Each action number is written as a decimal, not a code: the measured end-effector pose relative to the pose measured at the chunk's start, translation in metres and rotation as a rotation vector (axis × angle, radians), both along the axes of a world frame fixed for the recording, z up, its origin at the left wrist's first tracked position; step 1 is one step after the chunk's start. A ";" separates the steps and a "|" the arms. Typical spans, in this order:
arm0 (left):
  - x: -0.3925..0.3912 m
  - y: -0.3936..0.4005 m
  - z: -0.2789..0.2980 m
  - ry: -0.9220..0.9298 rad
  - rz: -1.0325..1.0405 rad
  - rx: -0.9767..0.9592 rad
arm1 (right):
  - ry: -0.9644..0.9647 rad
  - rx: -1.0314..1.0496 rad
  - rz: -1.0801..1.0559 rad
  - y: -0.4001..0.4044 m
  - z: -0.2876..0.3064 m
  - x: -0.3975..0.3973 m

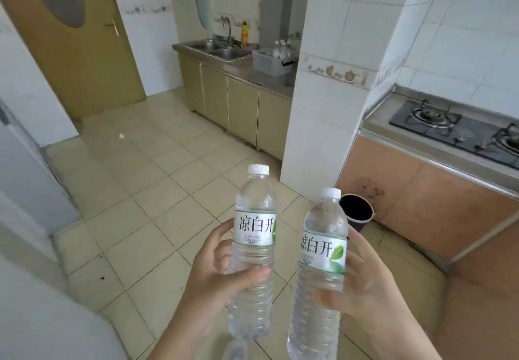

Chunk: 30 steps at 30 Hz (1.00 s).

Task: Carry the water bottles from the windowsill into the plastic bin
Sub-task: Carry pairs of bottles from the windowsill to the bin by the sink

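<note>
Nearest, low at about six o'clock, the person has a bottle in each hand. The left hand (216, 269) is curled round the left bottle (252, 250) at its ribbed middle, thumb across the front under the label. The right hand (362, 289) wraps the right bottle (320, 272) from the side, fingers behind it and thumb low on the front. Both bottles are capped, look full, stand nearly upright and sit just beside one another without touching.

Past them, at about one o'clock on the floor, a dark waste bucket (357, 210) stands against the cabinet under the gas hob (455, 129). Farther off, near twelve o'clock, the sink (216, 48) is set in a steel counter, and right of it stands a grey plastic bin (269, 62) that already has white-capped things inside, too blurred to name.

I'd judge this is mid-carry, with open floor left to cross. The tiled pillar (323, 84) juts out close to the path, so a swinging right elbow could knock that bottle loose. The bin looks crowded, so a hasty drop might topple off its rim.
</note>
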<state>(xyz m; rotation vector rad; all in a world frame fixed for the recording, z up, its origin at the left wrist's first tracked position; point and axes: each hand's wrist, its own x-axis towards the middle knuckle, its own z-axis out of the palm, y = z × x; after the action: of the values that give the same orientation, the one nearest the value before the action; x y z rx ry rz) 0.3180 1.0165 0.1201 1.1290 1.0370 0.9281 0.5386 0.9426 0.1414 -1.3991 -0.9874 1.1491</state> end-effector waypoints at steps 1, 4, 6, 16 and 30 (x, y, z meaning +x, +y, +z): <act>-0.001 0.019 -0.002 -0.005 0.007 -0.001 | -0.011 -0.004 0.008 0.019 -0.002 -0.001; -0.005 0.076 -0.003 0.004 0.006 0.014 | -0.035 -0.014 0.016 0.073 -0.002 -0.007; -0.011 0.120 -0.002 0.023 -0.020 0.027 | -0.041 -0.026 0.002 0.115 -0.003 -0.011; -0.037 0.282 0.006 -0.003 -0.003 0.027 | -0.028 -0.006 0.003 0.286 0.004 -0.031; -0.056 0.544 -0.010 0.013 0.215 0.011 | -0.028 0.007 0.187 0.594 -0.008 -0.040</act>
<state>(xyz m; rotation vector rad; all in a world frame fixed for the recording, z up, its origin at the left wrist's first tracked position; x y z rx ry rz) 0.2620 1.5605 0.1105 1.0478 1.1809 1.0985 0.4986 1.5367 0.1329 -1.3418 -1.1602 1.2646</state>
